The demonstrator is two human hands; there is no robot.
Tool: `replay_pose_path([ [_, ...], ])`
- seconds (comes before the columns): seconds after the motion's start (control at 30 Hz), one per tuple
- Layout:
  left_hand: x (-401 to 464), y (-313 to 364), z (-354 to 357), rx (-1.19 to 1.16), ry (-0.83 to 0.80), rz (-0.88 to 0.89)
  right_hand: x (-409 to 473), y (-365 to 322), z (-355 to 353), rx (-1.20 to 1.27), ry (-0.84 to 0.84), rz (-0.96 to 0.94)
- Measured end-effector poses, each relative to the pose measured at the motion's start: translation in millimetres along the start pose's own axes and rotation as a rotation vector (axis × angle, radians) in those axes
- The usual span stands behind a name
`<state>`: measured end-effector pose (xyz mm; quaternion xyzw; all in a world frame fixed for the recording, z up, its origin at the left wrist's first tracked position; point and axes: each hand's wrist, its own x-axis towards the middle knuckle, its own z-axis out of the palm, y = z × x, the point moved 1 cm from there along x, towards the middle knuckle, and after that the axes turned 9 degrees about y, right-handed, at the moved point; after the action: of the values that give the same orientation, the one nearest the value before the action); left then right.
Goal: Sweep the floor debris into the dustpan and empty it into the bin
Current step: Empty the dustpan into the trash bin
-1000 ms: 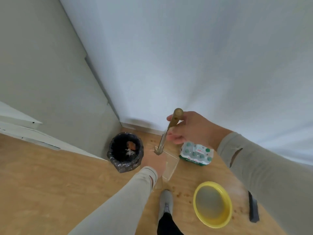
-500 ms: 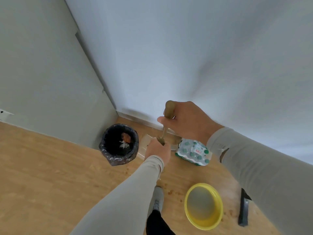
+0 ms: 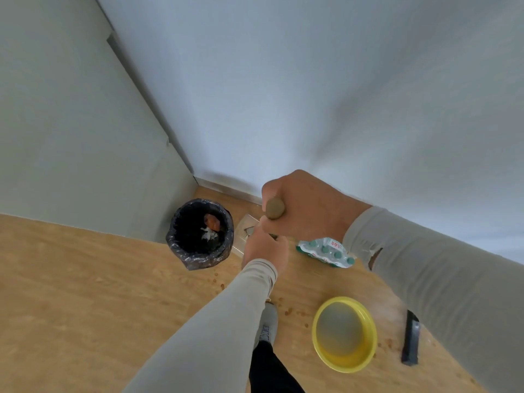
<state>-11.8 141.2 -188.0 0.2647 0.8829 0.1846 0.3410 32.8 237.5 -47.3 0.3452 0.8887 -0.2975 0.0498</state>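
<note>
My right hand (image 3: 309, 207) grips the brown wooden top of a long handle (image 3: 274, 208) that points toward the camera. Just below it, my left hand (image 3: 265, 248) holds the lower part of that handle; its fingers are hidden. A clear dustpan (image 3: 246, 229) shows beyond my left hand, right beside the bin (image 3: 198, 256). The bin is lined with a black bag and holds an orange scrap and white paper. Small brown crumbs (image 3: 287, 310) lie scattered on the wooden floor near my shoe.
A yellow bowl (image 3: 344, 361) sits on the floor at the right, with a dark flat brush-like object (image 3: 410, 338) beyond it. A green-capped bottle pack (image 3: 326, 252) lies by the white wall. My grey shoe (image 3: 268, 324) stands below my left arm. The bin stands in the room's corner.
The view has tilted and moved closer. The handle has swung upright toward the camera, and the dustpan has shifted left to sit next to the bin.
</note>
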Motion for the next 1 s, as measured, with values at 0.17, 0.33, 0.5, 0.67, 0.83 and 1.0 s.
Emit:
replay_pose_path([
  [0.17,3,2,-2,0.178,-0.003,0.213,-13,9,18,0.209,0.044,0.052],
  [0.33,8,-9,3,0.083,0.023,0.202,-16,15,21,0.282,0.049,0.117],
  [0.5,23,-15,0,0.046,-0.077,0.212,-5,16,8,0.159,-0.077,0.121],
  [0.67,31,-17,-3,0.109,-0.031,0.206,1,9,11,0.115,-0.037,0.097],
  [0.83,25,2,-4,-0.13,0.011,0.013,-1,10,-5,0.057,0.046,0.083],
  [1.0,11,7,-8,-0.393,-0.088,-0.038,-19,24,-13,0.132,0.0,0.138],
])
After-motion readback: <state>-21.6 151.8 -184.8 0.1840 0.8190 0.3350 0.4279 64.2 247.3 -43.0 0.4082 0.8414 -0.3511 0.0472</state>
